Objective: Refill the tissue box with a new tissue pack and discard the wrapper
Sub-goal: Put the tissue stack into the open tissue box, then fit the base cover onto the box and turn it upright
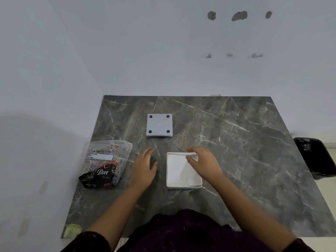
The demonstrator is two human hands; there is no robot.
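A white square tissue box (181, 171) lies open on the dark marble table, with white tissue showing inside. My right hand (201, 161) rests on its far right corner, fingers curled over the rim and the tissues. The box's flat base plate (159, 125), pale grey with black round feet at its corners, lies farther back, apart from the box. A tissue wrapper (105, 163), clear plastic with black and red print, lies at the table's left edge. My left hand (145, 165) hovers flat between the wrapper and the box, fingers apart, holding nothing.
The marble table (245, 142) stands in a corner against white walls at the back and left. A black bin lined with a bag (317, 157) sits on the floor beyond the table's right edge. A greenish patch (73, 230) marks the near left corner.
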